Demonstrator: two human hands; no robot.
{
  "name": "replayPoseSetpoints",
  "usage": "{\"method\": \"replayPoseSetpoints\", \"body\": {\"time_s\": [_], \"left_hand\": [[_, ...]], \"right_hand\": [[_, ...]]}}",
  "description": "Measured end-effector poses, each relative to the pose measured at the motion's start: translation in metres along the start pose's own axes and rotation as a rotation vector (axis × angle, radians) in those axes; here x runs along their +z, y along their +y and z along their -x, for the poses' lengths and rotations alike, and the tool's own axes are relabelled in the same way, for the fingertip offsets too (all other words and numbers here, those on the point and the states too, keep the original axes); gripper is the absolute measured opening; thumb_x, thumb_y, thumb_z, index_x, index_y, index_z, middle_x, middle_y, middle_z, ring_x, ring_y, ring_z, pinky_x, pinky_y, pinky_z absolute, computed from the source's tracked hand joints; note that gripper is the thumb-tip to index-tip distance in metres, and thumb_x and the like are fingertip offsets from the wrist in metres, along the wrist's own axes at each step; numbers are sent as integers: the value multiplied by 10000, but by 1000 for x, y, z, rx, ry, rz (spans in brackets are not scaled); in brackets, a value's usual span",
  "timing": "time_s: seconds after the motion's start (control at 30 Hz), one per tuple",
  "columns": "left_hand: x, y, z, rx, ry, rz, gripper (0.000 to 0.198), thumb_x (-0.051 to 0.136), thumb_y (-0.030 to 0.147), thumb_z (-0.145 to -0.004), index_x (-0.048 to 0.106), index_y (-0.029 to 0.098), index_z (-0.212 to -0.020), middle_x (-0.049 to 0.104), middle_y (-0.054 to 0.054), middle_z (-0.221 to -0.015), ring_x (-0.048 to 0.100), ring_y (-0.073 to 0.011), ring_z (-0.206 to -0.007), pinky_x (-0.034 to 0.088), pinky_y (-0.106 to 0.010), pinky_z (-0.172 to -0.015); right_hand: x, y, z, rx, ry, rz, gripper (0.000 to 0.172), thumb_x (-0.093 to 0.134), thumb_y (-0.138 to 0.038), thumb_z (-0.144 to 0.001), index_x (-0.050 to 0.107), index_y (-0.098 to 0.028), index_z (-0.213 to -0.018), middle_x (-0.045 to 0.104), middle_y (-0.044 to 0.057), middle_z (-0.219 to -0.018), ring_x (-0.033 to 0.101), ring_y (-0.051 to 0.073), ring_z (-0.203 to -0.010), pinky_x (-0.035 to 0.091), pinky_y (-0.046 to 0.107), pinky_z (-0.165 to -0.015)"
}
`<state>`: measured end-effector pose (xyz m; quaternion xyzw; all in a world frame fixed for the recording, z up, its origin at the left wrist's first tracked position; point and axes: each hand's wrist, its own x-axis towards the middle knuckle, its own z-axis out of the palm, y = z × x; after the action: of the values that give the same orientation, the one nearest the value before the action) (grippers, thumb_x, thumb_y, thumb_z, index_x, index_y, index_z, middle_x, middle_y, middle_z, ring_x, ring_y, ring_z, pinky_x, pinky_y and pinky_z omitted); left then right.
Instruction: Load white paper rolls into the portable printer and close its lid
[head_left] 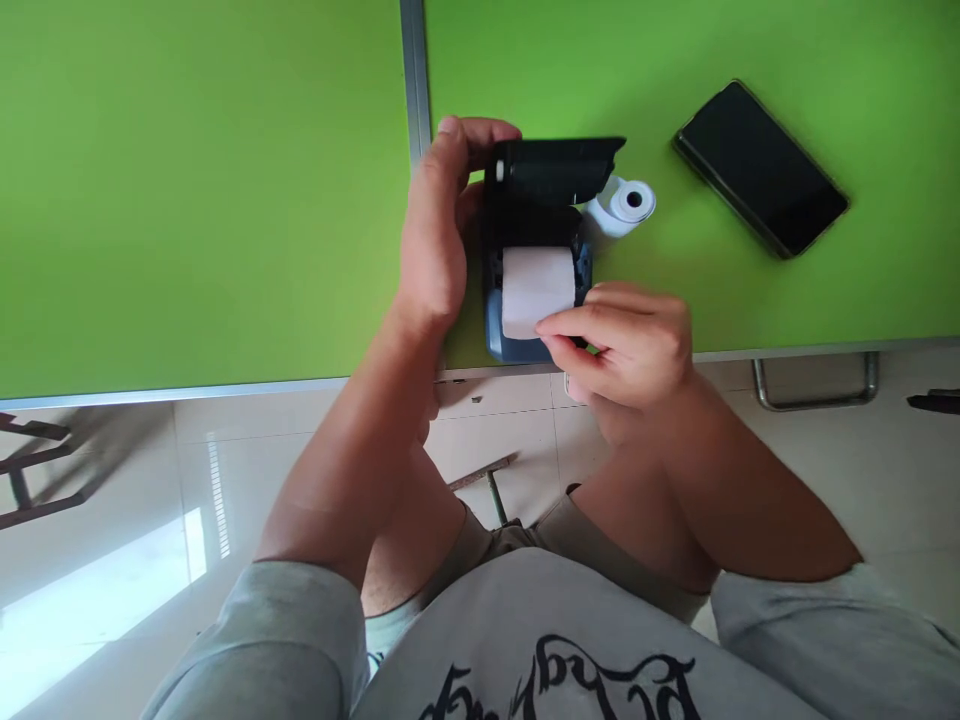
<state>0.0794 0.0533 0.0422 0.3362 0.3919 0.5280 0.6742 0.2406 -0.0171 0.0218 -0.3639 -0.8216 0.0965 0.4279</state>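
Observation:
A small dark blue and black printer (495,325) lies at the front edge of the green table, its black lid (551,168) raised. White paper (538,285) stretches over the front of its body. My left hand (442,225) is wrapped round the printer's left side and the back of the lid; some of its fingers are hidden. With thumb and forefinger, my right hand (626,340) pinches the lower right corner of the paper. Just right of the printer, a white paper roll (622,207) rests on the table.
A black phone (761,170) lies on the green table (210,200) to the right. A grey metal strip (416,80) divides the tabletop. Below the front edge are a metal bar (817,403) at the right and metal legs at the left.

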Motion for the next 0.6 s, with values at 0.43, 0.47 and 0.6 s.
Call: {"method": "replayPoseSetpoints", "body": {"time_s": [0.43, 0.47, 0.6], "left_hand": [[-28, -16, -17, 372, -248, -461, 407, 754, 656, -776, 556, 318, -888, 587, -11, -958, 569, -217, -897, 524, -519, -905], [-29, -17, -17, 372, -275, -490, 447, 754, 693, -758, 556, 315, -893, 590, -10, -963, 576, -220, -904, 526, -513, -902], [-33, -17, -17, 414, -340, -649, 494, 691, 734, -797, 548, 291, -960, 610, -1, -988, 589, -207, -939, 542, -474, -893]], "right_hand": [[-10, -2, 7, 192, -90, -79, 129, 591, -220, -894, 690, -298, -866, 542, -46, -554, 464, 111, -496, 415, 301, -526], [-10, -3, 6, 225, -69, -122, 102, 591, -241, -900, 677, -293, -885, 524, -47, -552, 450, 108, -493, 402, 298, -516], [-1, -1, 1, 457, 154, -180, 247, 562, -403, -938, 541, -237, -757, 403, -45, -562, 363, 91, -506, 323, 267, -483]]}}
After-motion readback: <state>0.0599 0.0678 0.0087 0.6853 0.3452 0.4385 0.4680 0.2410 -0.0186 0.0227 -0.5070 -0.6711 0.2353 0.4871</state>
